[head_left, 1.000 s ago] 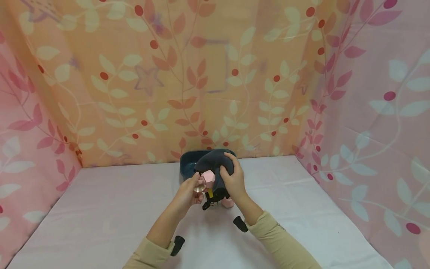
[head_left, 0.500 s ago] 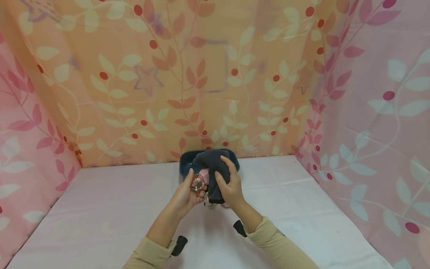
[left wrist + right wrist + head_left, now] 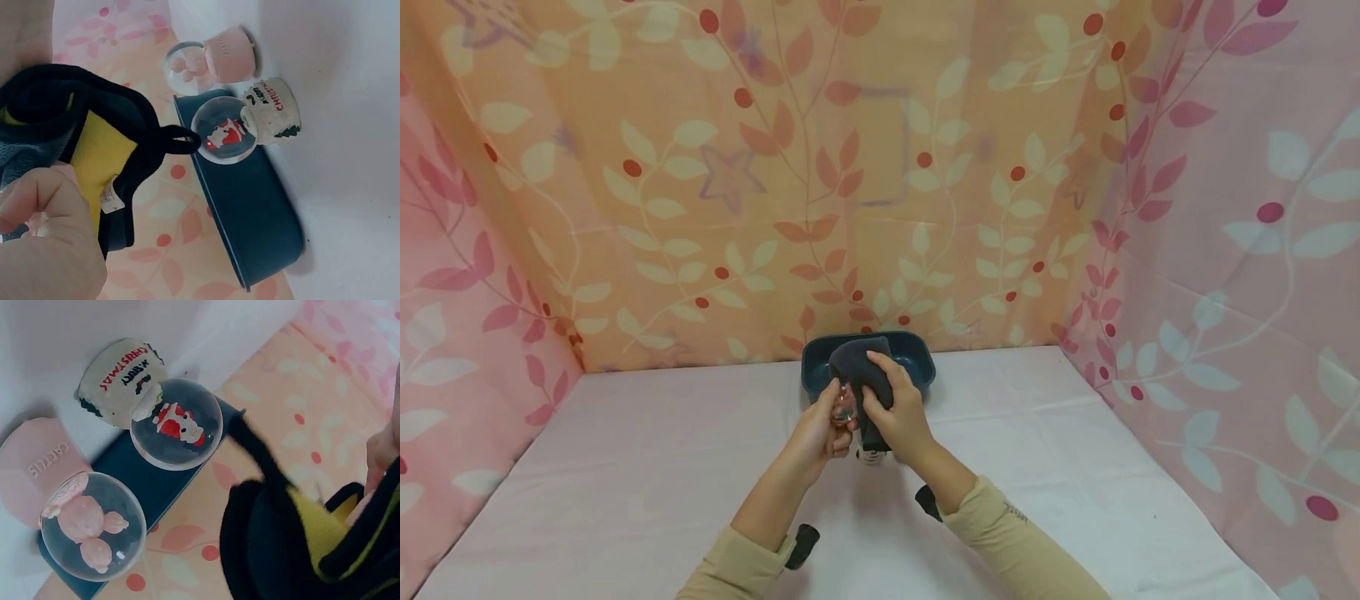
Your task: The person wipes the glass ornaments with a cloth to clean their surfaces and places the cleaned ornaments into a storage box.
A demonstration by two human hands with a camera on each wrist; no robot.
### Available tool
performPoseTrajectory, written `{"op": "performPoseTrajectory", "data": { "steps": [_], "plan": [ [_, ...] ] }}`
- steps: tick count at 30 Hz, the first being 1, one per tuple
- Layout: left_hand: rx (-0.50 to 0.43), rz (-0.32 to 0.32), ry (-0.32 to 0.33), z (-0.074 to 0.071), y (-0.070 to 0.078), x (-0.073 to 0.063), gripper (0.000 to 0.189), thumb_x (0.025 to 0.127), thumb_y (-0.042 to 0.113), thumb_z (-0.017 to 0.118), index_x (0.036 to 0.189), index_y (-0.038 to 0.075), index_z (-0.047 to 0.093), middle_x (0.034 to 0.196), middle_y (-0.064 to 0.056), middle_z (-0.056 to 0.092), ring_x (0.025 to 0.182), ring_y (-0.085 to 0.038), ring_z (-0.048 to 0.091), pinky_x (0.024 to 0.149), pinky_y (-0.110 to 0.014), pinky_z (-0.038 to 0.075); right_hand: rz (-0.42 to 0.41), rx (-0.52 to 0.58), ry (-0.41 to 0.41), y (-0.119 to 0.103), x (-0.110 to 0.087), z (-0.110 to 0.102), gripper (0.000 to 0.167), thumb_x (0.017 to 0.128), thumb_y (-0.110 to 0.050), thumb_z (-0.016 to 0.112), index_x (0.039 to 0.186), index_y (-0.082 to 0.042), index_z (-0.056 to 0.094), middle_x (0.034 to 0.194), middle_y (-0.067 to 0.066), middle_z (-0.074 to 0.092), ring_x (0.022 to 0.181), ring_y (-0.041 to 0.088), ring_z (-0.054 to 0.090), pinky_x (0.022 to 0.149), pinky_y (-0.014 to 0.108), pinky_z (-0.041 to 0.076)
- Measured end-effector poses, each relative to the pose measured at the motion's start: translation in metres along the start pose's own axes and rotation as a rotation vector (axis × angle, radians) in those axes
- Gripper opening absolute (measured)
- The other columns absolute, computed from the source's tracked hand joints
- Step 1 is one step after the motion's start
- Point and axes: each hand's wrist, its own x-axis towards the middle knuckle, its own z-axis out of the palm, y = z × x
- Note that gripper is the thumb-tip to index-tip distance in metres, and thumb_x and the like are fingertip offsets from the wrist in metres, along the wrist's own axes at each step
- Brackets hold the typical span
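Note:
My left hand (image 3: 814,433) grips a small snow globe (image 3: 845,406) with a pink base, in the middle of the head view. Its glass dome shows beside the thumb; the base is mostly hidden by cloth. My right hand (image 3: 904,417) holds a folded dark grey cloth (image 3: 859,360) against the globe. The left wrist view shows the cloth's black edging, yellow inner side (image 3: 111,150), hanging loop (image 3: 181,140) and a small white label. Low beneath the hands stand two more snow globes: a white "Merry Christmas" one (image 3: 275,112) and a pink "CACTUS" one (image 3: 44,465).
A dark blue rectangular tub (image 3: 919,354) stands behind the hands, near the floral curtain (image 3: 880,208). Both standing globes are in front of it on the white tablecloth (image 3: 662,467). Black pieces (image 3: 802,546) show beside the wrists.
My right hand and the cloth have shifted left, closer over the held globe, covering its pink base. The tub's right part now shows. My left hand stays in nearly the same place.

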Motion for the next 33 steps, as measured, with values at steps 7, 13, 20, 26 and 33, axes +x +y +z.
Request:
{"op": "performPoseTrajectory", "data": {
  "steps": [7,13,20,26,33],
  "plan": [
    [0.057,-0.043,-0.009,-0.002,-0.001,0.000,0.051,0.103,0.052,0.031,0.075,0.016,0.052,0.072,-0.002,0.051,0.047,-0.009,0.041,0.048,-0.020,0.035,0.055,0.035,0.077,0.005,0.005,-0.001,0.048,0.082,0.014,0.062,0.127,0.003,0.052,0.119,0.027,0.061,0.089,0.036,0.065,0.072,0.044,0.054],
    [0.063,-0.078,0.041,-0.003,-0.002,0.002,0.042,0.097,0.050,0.050,0.071,0.017,0.056,0.084,-0.004,0.048,0.054,-0.011,0.040,0.051,-0.022,0.035,0.240,0.123,0.074,-0.020,0.012,-0.013,0.044,0.086,0.014,0.057,0.129,0.009,0.049,0.130,0.030,0.052,0.099,0.038,0.059,0.078,0.033,0.050],
    [-0.018,-0.079,0.097,-0.009,-0.006,0.005,0.043,0.100,0.046,0.048,0.072,0.014,0.051,0.082,-0.005,0.054,0.052,-0.011,0.039,0.053,-0.021,0.035,0.574,0.335,0.185,0.004,0.011,-0.021,0.046,0.093,-0.003,0.057,0.137,-0.005,0.047,0.148,0.015,0.037,0.131,0.031,0.038,0.102,0.045,0.037],
    [-0.080,-0.067,0.077,-0.014,-0.007,0.004,0.046,0.102,0.053,0.036,0.115,0.009,0.040,0.086,-0.007,0.054,0.055,-0.010,0.037,0.056,-0.023,0.032,0.479,0.391,0.195,0.010,0.001,-0.021,0.048,0.096,-0.009,0.054,0.142,-0.011,0.040,0.146,0.013,0.035,0.120,0.030,0.049,0.089,0.025,0.048],
    [-0.157,-0.033,0.014,-0.011,-0.005,0.002,0.043,0.104,0.051,0.030,0.087,0.015,0.044,0.075,0.000,0.046,0.051,-0.010,0.033,0.053,-0.025,0.028,-0.019,0.117,0.022,0.004,-0.009,-0.003,0.050,0.085,0.005,0.059,0.133,-0.005,0.046,0.126,0.024,0.053,0.095,0.033,0.057,0.075,0.036,0.052]
  ]
}}
